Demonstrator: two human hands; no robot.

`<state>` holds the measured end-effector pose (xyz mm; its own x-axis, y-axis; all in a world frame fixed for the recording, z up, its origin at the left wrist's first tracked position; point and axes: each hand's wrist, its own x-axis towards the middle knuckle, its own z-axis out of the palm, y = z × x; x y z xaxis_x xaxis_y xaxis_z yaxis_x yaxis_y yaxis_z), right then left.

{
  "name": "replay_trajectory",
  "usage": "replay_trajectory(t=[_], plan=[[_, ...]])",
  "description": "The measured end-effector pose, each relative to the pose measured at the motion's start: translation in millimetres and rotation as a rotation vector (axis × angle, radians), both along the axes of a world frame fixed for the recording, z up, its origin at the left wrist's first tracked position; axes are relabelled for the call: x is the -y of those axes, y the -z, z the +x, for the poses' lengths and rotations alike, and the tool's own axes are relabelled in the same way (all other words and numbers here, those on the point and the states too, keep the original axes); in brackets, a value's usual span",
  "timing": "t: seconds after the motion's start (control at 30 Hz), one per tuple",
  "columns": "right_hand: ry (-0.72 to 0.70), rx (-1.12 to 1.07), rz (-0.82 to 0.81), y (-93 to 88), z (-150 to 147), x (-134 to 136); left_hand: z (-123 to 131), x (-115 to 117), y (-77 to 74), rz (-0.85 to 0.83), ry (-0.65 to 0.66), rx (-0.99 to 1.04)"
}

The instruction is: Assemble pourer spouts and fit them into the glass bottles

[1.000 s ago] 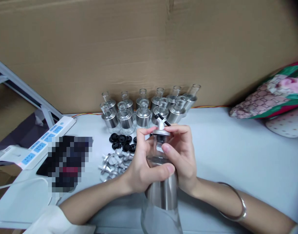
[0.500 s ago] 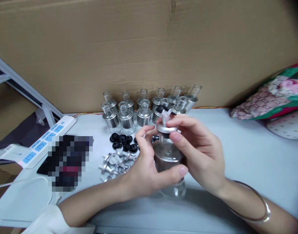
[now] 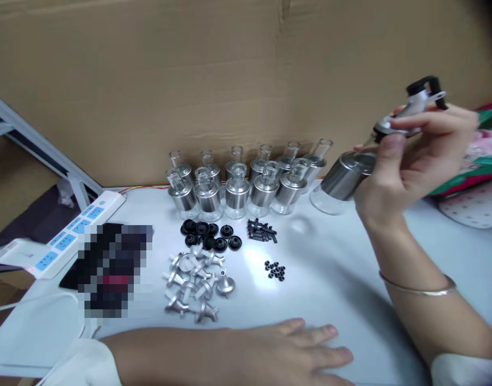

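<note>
The bottle (image 3: 344,176), at right of frame, leans to the upper right, its neck and metal spout (image 3: 417,104) grasped by the right hand (image 3: 423,161). The left hand (image 3: 294,346), lower centre, is spread and unladen. Loose spouts (image 3: 205,289) and black stoppers (image 3: 235,243) lie left of centre, below standing bottles (image 3: 237,198).

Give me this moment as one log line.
right hand: holds tilted bottle by spout | left hand: open, fingers spread | other bottles: standing, spoutless
</note>
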<state>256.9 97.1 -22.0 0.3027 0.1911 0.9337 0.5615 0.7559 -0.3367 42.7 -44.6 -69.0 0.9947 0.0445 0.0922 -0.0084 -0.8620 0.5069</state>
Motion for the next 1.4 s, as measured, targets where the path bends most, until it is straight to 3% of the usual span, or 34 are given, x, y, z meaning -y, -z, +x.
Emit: replay_trajectory(t=[0.1, 0.23, 0.53, 0.73, 0.87, 0.93, 1.0, 1.07, 1.13, 1.2, 1.3, 1.4], plan=[[0.026, 0.007, -0.027, 21.4, 10, -17, 2, 13, 23.5, 0.265, -0.019, -0.034], [-0.013, -0.039, -0.123, 47.5, 15, -32, 5, 22, 45.1, 0.472, -0.097, 0.067], [0.002, 0.033, -0.19, 76.7, 22, -47, 6, 20, 45.1, 0.498, -0.118, 0.127], [0.018, 0.017, -0.175, 77.2, 22, -46, 4, 17, 41.8, 0.48, -0.099, 0.125], [0.126, 0.011, -0.022, 58.9, 10, -33, 2, 17, 39.7, 0.474, -0.098, 0.116], [0.182, 0.112, 0.075, 45.4, -2, -20, 2, 18, 40.0, 0.468, -0.097, 0.116], [0.064, 0.281, 0.038, 33.6, -20, -4, 2, 19, 41.4, 0.46, -0.093, 0.115], [-0.254, 0.56, -0.164, 27.0, -42, 14, 3, 20, 44.3, 0.453, -0.097, 0.111], [-0.437, 0.812, -0.316, 26.5, -66, 32, 5, 21, 48.7, 0.436, -0.101, 0.109], [-0.654, 1.066, -0.588, 30.2, -85, 48, 6, 21, 53.7, 0.403, -0.102, 0.116], [-0.797, 1.172, -0.737, 37.4, -104, 65, 8, 20, 58.7, 0.34, -0.072, 0.154], [-0.847, 1.191, -0.754, 42.4, -111, 71, 6, 19, 57.7, 0.302, -0.066, 0.162]])
